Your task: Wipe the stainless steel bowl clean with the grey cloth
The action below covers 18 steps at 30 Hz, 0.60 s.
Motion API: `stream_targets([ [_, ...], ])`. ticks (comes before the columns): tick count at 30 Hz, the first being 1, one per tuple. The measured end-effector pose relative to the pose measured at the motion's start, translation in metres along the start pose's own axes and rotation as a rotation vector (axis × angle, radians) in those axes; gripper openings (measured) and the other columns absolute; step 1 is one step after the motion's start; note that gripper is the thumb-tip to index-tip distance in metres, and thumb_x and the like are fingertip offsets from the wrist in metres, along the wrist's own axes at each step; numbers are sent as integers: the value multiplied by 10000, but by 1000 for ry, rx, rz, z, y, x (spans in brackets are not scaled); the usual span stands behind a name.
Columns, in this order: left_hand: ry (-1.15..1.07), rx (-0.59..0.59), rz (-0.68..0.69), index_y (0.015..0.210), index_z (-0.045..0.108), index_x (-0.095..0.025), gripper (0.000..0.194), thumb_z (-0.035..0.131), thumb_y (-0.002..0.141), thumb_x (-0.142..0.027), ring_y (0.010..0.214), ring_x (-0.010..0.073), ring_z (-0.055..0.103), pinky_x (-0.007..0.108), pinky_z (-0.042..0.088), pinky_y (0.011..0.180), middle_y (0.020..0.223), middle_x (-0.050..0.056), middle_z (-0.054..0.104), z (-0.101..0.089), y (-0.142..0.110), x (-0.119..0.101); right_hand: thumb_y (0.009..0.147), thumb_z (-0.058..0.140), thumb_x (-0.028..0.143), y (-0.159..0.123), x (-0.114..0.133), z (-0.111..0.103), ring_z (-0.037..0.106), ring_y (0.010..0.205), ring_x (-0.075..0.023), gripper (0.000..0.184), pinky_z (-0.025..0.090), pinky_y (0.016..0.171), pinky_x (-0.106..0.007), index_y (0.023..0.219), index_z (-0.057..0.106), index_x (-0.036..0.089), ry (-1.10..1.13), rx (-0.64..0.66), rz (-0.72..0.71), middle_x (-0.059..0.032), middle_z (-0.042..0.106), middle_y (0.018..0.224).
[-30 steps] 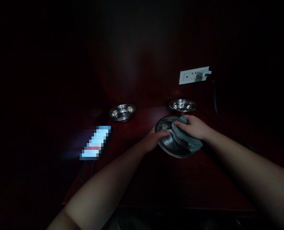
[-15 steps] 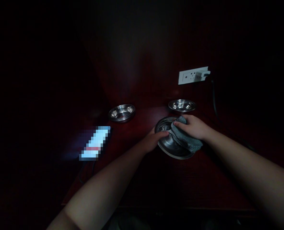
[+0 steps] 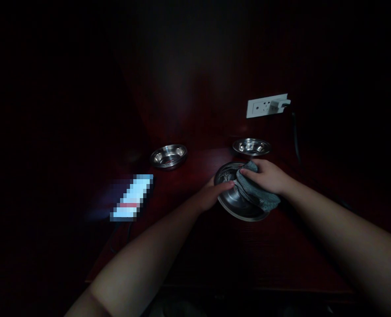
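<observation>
A shiny metal bowl is tilted toward me above the dark red table. My left hand grips its left side, the thumb over the rim on the inner wall and the other fingers hidden behind. My right hand is closed on a grey-green checked cloth, pressed against the bowl's upper right rim and inside. Part of the cloth hangs over the right edge. Behind the held bowl stands another metal bowl. Further left sits a stack of metal bowls.
A lit phone, its screen blurred out, lies left of my left forearm, with a thin cable below it. On the back wall is a white power socket with a plug and a dark cord. The table's front edge runs below my arms.
The whole view has shifted very slightly. My left thumb reaches a touch further right into the bowl; both hands keep their hold on the bowl and cloth.
</observation>
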<state>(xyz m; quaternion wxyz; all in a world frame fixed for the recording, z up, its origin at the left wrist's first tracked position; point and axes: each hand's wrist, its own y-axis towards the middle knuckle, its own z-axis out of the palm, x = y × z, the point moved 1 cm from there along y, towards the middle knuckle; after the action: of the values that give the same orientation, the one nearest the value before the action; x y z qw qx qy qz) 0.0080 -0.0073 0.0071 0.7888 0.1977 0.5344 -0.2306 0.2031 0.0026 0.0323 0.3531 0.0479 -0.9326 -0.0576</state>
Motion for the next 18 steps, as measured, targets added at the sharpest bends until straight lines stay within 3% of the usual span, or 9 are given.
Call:
stream_targets([
  [11, -28, 55, 32, 1324, 541, -159, 706, 772, 678, -329, 1093, 309, 627, 454, 426, 1002, 1108, 141, 700, 2, 1, -1, 846, 551, 466, 1, -1, 0, 646, 746, -213, 329, 485, 701, -335, 933, 663, 169, 11, -14, -39, -81, 715, 881],
  [18, -11, -8, -7, 1282, 571, -152, 651, 767, 681, -308, 1044, 297, 647, 447, 438, 975, 1059, 133, 715, 2, 1, 0, 835, 560, 476, 1, -2, 1, 646, 745, -221, 332, 482, 691, -344, 944, 667, 182, 31, -18, -18, -76, 715, 867],
])
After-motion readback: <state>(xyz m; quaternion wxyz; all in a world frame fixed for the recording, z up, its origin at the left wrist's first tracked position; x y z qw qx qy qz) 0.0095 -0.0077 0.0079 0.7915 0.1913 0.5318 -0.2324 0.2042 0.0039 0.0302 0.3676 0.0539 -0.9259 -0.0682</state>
